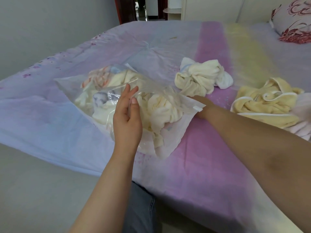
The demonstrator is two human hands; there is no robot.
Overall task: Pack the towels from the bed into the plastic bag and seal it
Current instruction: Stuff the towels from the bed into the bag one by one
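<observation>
A clear plastic bag [175, 133] lies on the bed [210, 162], stuffed with several cream and white towels [159, 108]. My left hand [127, 116] pinches the bag's upper film at its open lip, thumb against fingers. My right hand [204, 106] reaches to the bag's right corner beside the white zip slider [197, 108]; its fingers are hidden behind the plastic. A knotted cream and white towel bundle [202, 76] lies loose just beyond the bag. A yellow towel with white trim [262, 101] is heaped further right.
A pale pink cloth [303, 128] lies at the right edge beside the yellow towel. A flowered pillow [294, 21] rests at the head of the bed, far right. The bed's near edge runs diagonally by my knee [141, 207]. A doorway [144, 7] opens beyond.
</observation>
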